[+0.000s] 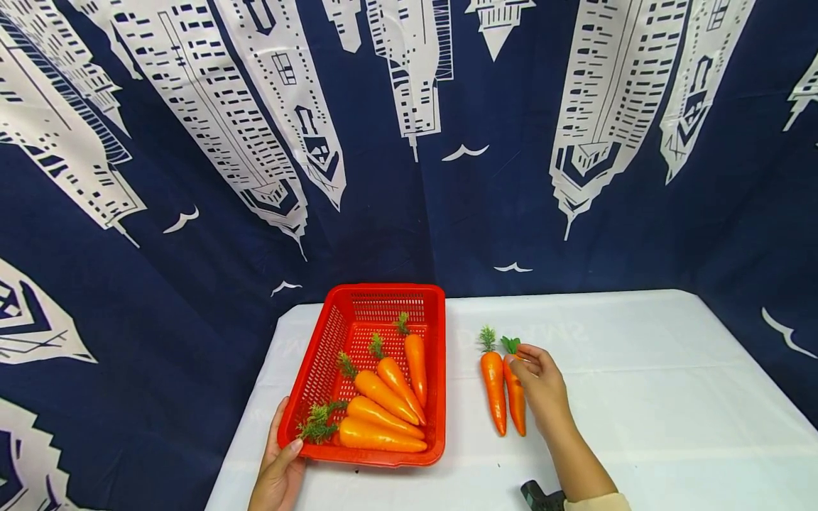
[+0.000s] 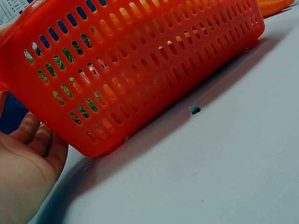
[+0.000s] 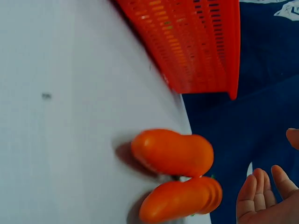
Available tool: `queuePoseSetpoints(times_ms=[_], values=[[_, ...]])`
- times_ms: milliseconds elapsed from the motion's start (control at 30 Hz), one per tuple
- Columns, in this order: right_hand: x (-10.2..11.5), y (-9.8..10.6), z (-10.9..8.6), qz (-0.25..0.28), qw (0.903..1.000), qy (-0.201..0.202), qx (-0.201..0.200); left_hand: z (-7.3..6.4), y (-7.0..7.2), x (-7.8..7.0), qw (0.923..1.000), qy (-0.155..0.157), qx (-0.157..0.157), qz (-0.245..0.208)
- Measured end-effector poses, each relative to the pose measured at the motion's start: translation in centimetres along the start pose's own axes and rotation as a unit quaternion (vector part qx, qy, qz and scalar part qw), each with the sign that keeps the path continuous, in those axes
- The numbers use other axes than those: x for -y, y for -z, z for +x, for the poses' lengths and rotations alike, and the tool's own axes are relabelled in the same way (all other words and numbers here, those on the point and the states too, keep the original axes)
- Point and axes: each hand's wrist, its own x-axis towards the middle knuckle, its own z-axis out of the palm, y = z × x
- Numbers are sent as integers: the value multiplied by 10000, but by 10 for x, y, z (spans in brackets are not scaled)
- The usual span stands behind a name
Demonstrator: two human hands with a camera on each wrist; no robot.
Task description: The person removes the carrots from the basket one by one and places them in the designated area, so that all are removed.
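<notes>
A red plastic basket stands on the left of the white table, with several orange toy carrots with green tops inside. My left hand grips its near left corner, thumb on the rim and fingers against the outer wall. Two more carrots lie side by side to the right of the basket, a left one and a right one. Over the leafy end of the right one is my right hand. In the right wrist view its fingers are spread from the thumb, with no carrot between them.
The white table reaches back to a dark blue cloth printed with white buildings and birds. A small dark speck lies by the basket's near side. A black device sits at the right wrist.
</notes>
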Motion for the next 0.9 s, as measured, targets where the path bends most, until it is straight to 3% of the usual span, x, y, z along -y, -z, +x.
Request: queuePoseSetpoints(times_ms=[667,900], values=[[15,-16,-14,303,9976,456,420,-1,1,1,10000,-36,35,-40],[17,-24,-19,79,9971,439,616,0,1,1,10000,-10,15,-4]])
